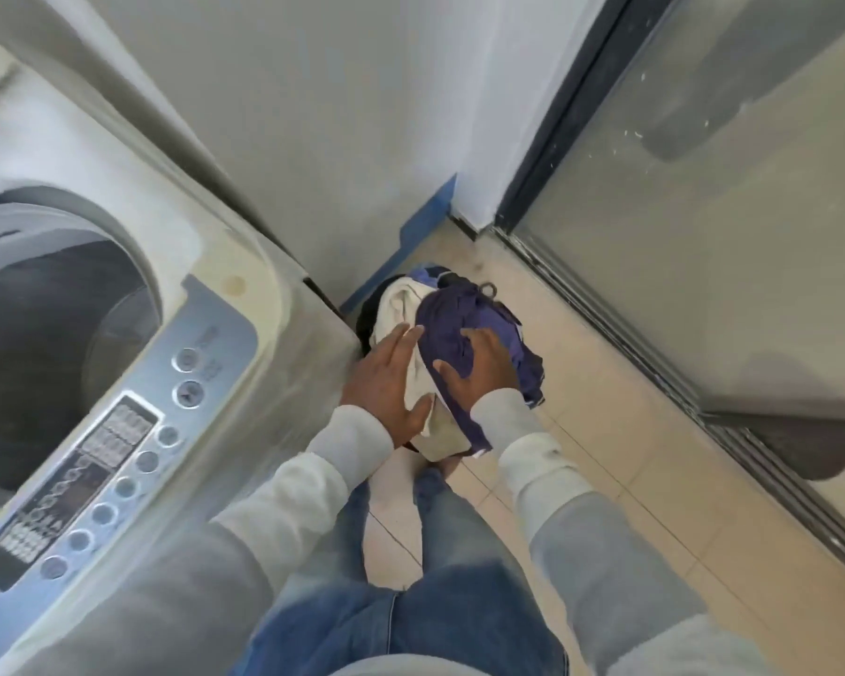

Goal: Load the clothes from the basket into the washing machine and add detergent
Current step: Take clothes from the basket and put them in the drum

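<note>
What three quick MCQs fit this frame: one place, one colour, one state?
1. Where is the clothes pile? A) on a shelf B) on the floor beside the washing machine C) on a chair
2. Garment under the right hand? A) red B) purple C) yellow
3. The drum opening is: A) uncovered B) lidded C) taped shut
Answers: B, it sits on tiles right of the machine; B, the hand lies on purple cloth; A, the drum's inside shows.
</note>
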